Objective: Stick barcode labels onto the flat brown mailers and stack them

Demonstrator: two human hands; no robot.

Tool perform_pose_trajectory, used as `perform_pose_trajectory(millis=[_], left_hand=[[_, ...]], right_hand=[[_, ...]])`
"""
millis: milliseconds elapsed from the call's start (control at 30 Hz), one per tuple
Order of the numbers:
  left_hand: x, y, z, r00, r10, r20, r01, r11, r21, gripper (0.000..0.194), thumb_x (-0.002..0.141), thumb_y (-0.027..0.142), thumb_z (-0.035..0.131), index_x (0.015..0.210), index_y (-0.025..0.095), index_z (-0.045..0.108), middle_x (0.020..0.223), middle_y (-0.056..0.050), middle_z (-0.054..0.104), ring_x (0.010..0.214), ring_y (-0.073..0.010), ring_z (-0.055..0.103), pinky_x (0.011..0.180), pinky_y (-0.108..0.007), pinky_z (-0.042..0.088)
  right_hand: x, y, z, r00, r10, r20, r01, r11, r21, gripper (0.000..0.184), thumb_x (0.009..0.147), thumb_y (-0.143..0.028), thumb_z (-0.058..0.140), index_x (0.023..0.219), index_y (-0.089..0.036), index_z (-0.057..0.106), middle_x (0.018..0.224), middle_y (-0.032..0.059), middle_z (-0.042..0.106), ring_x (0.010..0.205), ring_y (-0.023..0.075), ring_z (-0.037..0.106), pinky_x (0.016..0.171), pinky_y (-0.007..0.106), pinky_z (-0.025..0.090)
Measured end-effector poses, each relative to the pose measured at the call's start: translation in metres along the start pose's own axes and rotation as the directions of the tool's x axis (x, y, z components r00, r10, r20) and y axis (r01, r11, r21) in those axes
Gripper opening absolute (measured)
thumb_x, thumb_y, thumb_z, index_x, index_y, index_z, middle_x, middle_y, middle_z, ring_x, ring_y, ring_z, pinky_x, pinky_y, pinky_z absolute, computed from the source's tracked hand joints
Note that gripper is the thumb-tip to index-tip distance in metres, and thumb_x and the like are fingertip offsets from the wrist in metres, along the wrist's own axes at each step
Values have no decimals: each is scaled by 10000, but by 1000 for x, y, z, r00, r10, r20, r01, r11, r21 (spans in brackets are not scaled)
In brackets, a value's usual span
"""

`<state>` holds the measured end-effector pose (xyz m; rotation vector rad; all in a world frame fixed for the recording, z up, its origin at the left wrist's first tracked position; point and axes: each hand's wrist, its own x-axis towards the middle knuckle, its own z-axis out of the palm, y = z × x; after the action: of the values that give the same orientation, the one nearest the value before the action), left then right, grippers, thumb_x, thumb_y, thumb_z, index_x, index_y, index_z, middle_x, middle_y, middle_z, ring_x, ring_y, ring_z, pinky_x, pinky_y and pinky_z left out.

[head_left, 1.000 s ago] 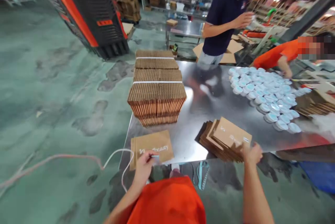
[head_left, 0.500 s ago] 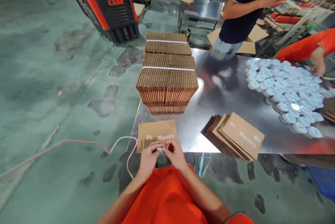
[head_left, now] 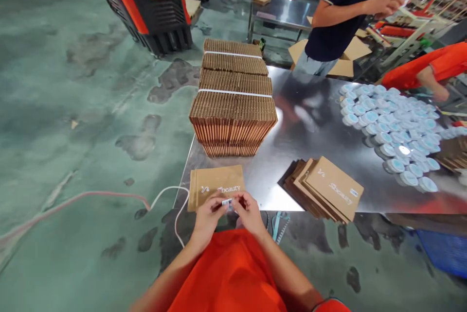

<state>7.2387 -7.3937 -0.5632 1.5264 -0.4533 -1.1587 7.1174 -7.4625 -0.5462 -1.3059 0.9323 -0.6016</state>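
Note:
Between my two hands is a small white sticker label (head_left: 227, 201) with dark print. My left hand (head_left: 208, 215) pinches its left side, and my right hand (head_left: 248, 211) pinches the right. Just beyond my fingers a few flat brown cardboard boxes (head_left: 215, 178) lie at the table's front edge, printed with white "beauty" lettering partly hidden by my hands. To the right, a fanned stack of similar flat boxes (head_left: 333, 188) overhangs the edge; its top one carries a small white label.
Two strapped bundles of folded cardboard (head_left: 233, 103) stand on the metal table (head_left: 310, 142). Many round white containers (head_left: 394, 127) cover its right side. A person in dark clothes (head_left: 350, 15) and another's orange sleeve (head_left: 412, 66) are across it. A pinkish hose (head_left: 91, 194) crosses the floor.
The label has turned so its printed face shows between my fingers. My hands stay close together over the boxes. The orange-sleeved person's hand has drawn back from the containers.

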Motion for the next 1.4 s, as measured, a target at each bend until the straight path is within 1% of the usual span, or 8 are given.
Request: perform_pose_trajectory(millis=[100,200,400,500,600,767,967,1400], left_hand=[[1,2,0,1000,1,21,-1,1000,-2,210,621,370,692,683,169,684,1071,-116,707,1119,-280,589,923,-354,466],[2,1,0,999,9,51,-13,997,77,234,641,407,655,691,179,654,833,-57,712,814,-216,635,754,-312,493],[4,-8,-1,995,97,34,-103,914,392,365,728,494,533,512,209,456,494,44,437,523,-126,412,529,-256,313],[9,-21,-6,998,60,-10,-52,917,395,414,723,528,549,487,207,435,474,52,388,511,-118,371,523,-257,281],[23,-38,-12,1000,13,-28,-4,948,317,334,705,501,567,587,189,573,536,25,521,555,-138,461,565,-259,356],[53,-68,-22,998,-13,-67,30,964,264,294,649,464,569,646,174,616,624,-14,625,591,-160,549,582,-274,424],[67,-84,-29,995,5,-99,26,952,305,233,634,419,566,610,189,593,554,24,543,548,-145,495,563,-268,383],[68,-81,-25,994,49,-102,-2,909,416,156,673,328,538,592,197,563,558,27,528,565,-149,497,579,-268,376]], right_hand=[[-1,-3,-2,1000,-28,13,29,998,-53,194,783,-353,616,914,-211,624,708,-23,547,639,119,525,617,237,449],[-2,-4,-2,1000,-8,12,9,996,-88,147,788,-337,603,837,-199,618,691,-22,555,628,117,529,607,232,438],[5,11,-5,999,-2,-40,-3,991,-134,166,794,-341,586,735,-186,582,670,-19,555,607,116,515,583,226,417],[33,29,-18,986,-20,-163,-19,972,-235,167,820,-341,551,769,-188,595,731,3,599,702,140,554,653,238,444],[76,50,-33,963,-10,-270,-119,883,-454,116,805,-239,545,719,-181,599,795,37,646,778,161,587,719,256,455],[129,80,-41,971,57,-232,-183,803,-568,140,752,-142,590,615,-166,601,685,50,663,682,171,605,685,267,450],[137,98,-36,978,64,-200,-181,736,-653,122,776,-173,595,678,-163,667,739,62,691,738,183,620,712,265,442],[134,100,-30,966,16,-258,-209,636,-743,153,823,-229,561,760,-152,678,828,93,653,814,200,604,765,277,431]])
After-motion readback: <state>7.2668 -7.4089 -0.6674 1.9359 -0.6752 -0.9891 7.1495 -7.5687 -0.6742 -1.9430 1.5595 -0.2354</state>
